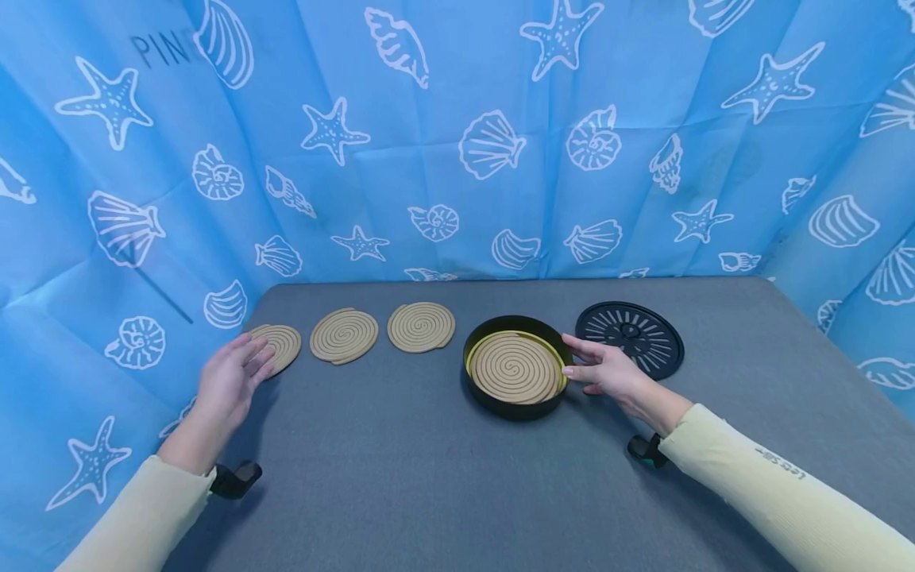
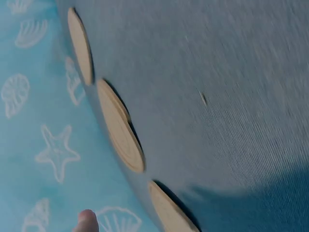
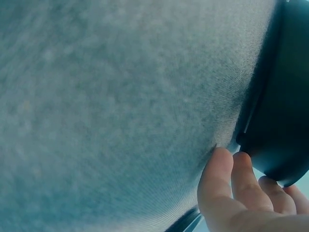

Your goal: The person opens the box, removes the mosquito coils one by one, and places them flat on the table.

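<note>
My left hand is held over the leftmost tan mosquito coil and covers part of it, its fingers loosely bent and holding nothing. In the left wrist view one fingertip shows beside the row of coils. My right hand is at the right side of a round black tin, fingertips at its rim and wall. Inside the tin, within a yellow inner edge, lies another mosquito coil. The right wrist view shows extended fingers against the tin's dark wall.
Two more mosquito coils, a tilted one and one nearer the tin, lie flat along the back of the grey table. A black slotted lid lies behind my right hand. A blue shell-print curtain hangs behind the table.
</note>
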Demonstrator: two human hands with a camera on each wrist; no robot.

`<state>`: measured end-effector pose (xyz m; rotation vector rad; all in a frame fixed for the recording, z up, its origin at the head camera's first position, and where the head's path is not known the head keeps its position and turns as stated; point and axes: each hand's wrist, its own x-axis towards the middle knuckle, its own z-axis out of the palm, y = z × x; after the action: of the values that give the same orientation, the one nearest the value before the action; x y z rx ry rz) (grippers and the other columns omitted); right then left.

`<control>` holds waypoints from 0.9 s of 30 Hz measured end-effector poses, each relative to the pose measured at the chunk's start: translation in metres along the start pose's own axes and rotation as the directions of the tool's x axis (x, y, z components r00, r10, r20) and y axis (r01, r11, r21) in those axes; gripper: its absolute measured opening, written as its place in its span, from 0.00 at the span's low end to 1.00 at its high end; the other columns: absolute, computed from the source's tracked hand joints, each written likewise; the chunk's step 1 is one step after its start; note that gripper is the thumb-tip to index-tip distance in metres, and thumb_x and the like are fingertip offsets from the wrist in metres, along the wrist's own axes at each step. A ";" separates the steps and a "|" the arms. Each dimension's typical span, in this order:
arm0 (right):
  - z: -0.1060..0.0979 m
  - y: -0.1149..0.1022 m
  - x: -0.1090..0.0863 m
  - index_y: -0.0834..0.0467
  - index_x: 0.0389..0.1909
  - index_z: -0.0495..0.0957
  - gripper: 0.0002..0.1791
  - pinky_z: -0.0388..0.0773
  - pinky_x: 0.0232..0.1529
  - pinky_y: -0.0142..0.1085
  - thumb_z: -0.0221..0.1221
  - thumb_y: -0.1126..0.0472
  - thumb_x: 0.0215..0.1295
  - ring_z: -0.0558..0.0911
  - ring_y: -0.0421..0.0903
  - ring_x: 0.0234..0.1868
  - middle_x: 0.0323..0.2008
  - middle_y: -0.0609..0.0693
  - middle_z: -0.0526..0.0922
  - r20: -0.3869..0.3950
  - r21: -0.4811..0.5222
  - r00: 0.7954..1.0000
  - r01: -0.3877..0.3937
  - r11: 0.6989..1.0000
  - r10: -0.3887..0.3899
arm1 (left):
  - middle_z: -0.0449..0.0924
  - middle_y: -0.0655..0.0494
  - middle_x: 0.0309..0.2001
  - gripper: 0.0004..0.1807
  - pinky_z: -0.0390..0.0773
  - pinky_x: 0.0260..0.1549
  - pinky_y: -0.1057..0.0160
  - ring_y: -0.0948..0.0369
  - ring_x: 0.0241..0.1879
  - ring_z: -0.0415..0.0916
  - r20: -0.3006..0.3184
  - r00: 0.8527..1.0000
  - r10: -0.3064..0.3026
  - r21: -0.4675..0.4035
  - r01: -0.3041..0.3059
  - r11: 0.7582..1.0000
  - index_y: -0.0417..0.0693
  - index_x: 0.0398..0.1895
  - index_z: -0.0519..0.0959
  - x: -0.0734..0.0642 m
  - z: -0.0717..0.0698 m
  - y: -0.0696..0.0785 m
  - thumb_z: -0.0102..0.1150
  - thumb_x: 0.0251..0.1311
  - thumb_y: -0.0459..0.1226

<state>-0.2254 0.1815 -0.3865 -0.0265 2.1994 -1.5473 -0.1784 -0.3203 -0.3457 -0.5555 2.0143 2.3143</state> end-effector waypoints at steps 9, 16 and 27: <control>0.000 0.001 0.000 0.56 0.76 0.49 0.38 0.70 0.60 0.55 0.56 0.60 0.71 0.55 0.64 0.72 0.75 0.63 0.49 -0.007 -0.006 1.000 0.002 1.000 -0.002 | 0.40 0.44 0.77 0.34 0.58 0.68 0.61 0.53 0.74 0.47 0.101 0.995 0.013 0.103 -0.023 0.994 0.42 0.77 0.32 -0.014 0.020 -0.003 0.29 0.78 0.44; 0.000 0.001 0.001 0.56 0.76 0.49 0.38 0.70 0.60 0.54 0.56 0.60 0.71 0.56 0.64 0.71 0.75 0.62 0.49 -0.004 0.002 1.000 0.005 1.000 -0.005 | 0.46 0.40 0.75 0.33 0.57 0.69 0.53 0.49 0.73 0.51 0.187 0.982 0.038 0.169 -0.070 0.983 0.39 0.77 0.37 -0.027 0.041 -0.009 0.31 0.78 0.44; 0.000 0.003 0.000 0.56 0.76 0.50 0.39 0.69 0.60 0.55 0.57 0.59 0.70 0.54 0.63 0.72 0.75 0.62 0.48 -0.004 0.000 1.000 0.012 1.000 -0.012 | 0.58 0.36 0.71 0.31 0.62 0.66 0.50 0.48 0.68 0.62 0.267 0.961 0.068 0.218 -0.129 0.967 0.37 0.76 0.46 -0.044 0.077 -0.028 0.36 0.78 0.43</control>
<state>-0.2250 0.1828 -0.3893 -0.0367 2.2060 -1.5554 -0.1491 -0.2323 -0.3524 -0.1353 2.1837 2.0281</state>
